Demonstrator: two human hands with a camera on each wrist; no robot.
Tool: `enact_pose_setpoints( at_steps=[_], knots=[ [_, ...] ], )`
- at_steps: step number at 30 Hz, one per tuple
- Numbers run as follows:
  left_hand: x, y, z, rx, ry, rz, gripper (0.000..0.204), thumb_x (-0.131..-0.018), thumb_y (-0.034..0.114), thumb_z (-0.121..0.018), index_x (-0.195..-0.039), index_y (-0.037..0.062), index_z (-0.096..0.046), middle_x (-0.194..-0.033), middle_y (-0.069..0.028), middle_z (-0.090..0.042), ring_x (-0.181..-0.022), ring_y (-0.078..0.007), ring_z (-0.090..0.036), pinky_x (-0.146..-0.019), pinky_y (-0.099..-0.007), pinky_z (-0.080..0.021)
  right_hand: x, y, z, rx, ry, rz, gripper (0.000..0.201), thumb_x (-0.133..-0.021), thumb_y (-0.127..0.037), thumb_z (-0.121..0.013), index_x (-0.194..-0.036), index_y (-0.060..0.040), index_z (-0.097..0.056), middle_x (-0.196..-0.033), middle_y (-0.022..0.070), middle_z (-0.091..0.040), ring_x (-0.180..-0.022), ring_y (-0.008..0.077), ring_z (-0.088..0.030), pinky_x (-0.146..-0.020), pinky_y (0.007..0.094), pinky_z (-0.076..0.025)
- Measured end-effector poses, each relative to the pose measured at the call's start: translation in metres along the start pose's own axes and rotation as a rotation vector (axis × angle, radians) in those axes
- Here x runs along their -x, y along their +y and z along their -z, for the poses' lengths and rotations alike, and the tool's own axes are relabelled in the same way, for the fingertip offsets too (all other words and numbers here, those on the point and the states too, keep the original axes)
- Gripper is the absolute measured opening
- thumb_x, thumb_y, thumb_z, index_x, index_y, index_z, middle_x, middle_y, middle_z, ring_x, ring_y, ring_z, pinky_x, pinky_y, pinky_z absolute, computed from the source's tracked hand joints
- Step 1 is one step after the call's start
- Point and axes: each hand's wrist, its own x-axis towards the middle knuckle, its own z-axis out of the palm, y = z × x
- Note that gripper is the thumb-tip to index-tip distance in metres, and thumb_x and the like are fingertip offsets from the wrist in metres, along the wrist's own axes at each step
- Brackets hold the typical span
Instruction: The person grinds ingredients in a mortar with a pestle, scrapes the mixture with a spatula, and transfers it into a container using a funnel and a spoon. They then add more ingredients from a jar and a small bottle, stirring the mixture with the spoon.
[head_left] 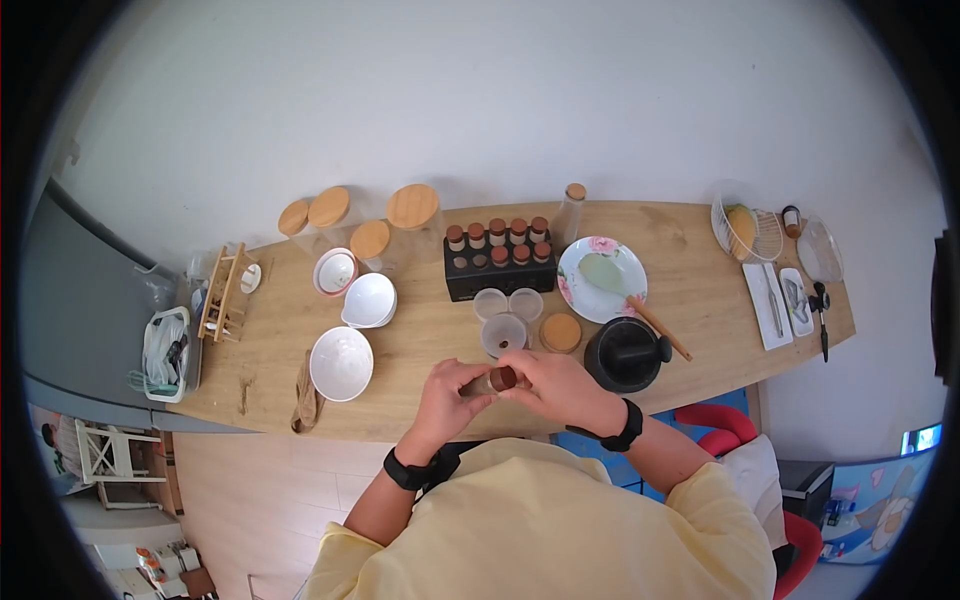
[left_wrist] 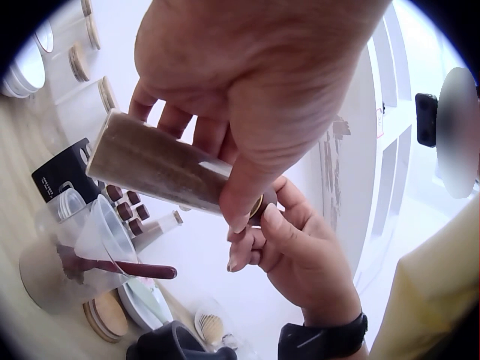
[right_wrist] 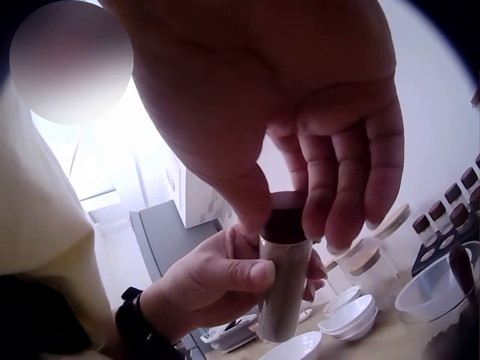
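Observation:
A small spice jar (left_wrist: 154,165) of greyish-brown powder is held over the front of the table. My left hand (head_left: 438,398) grips the clear body of it, thumb on one side and fingers round the other. The fingers and thumb of my right hand (head_left: 562,390) pinch the dark brown cap (right_wrist: 285,221). In the right wrist view the cap sits on the mouth of the jar. Just beyond my hands stands a clear plastic container (head_left: 500,328), and in the left wrist view a dark red-brown spoon (left_wrist: 127,268) lies in it.
Behind the container is a black rack (head_left: 500,282) of brown-capped jars. White bowls (head_left: 342,364) and wooden-lidded canisters (head_left: 413,207) stand left. To the right are a black mortar (head_left: 610,372), a floral plate (head_left: 580,300) with a green spatula, and a wooden lid (head_left: 561,332).

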Motion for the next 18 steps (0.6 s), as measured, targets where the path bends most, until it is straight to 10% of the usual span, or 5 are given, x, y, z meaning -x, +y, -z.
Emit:
enact_pose_setpoints(
  at_steps=[3,6,9,18],
  knots=[
    [0.003,-0.003,-0.004,0.025,0.000,-0.022,0.035,-0.061,0.005,-0.078,-0.094,0.0067,-0.067,-0.072,-0.0076,-0.061,-0.067,-0.0218,-0.052,-0.062,-0.0311,-0.044,0.000,-0.009,0.004,0.078,-0.105,-0.271,0.043,-0.075,-0.029,-0.071,-0.104,-0.0048,-0.051,-0.079,0.0109,-0.061,-0.068,0.0264,-0.061,-0.059,0.0343,-0.048],
    [0.002,0.004,-0.001,0.029,0.029,0.024,0.034,-0.061,0.005,-0.077,-0.094,0.0071,-0.068,-0.072,-0.0083,-0.061,-0.067,-0.0227,-0.051,-0.062,-0.0319,-0.044,0.002,-0.010,-0.002,0.032,0.200,0.084,0.045,-0.079,-0.040,-0.064,-0.102,-0.0027,-0.052,-0.084,0.0154,-0.061,-0.075,0.0332,-0.060,-0.062,0.0396,-0.047],
    [0.001,-0.004,-0.003,-0.004,0.005,-0.067,0.035,-0.061,0.004,-0.077,-0.094,0.0067,-0.067,-0.069,-0.0082,-0.058,-0.066,-0.0230,-0.051,-0.061,-0.0315,-0.043,0.002,-0.010,0.004,0.150,-0.168,-0.233,0.049,-0.080,-0.046,-0.061,-0.100,-0.0031,-0.053,-0.079,0.0158,-0.061,-0.071,0.0337,-0.060,-0.059,0.0406,-0.047],
    [0.003,-0.002,0.002,-0.015,-0.032,0.020,0.037,-0.060,0.005,-0.078,-0.095,0.0048,-0.067,-0.077,-0.0115,-0.062,-0.065,-0.0226,-0.051,-0.061,-0.0311,-0.043,0.003,-0.013,0.003,0.138,-0.017,-0.195,0.045,-0.078,-0.041,-0.065,-0.100,-0.0049,-0.052,-0.079,0.0141,-0.060,-0.073,0.0329,-0.061,-0.060,0.0393,-0.047]
  ],
)
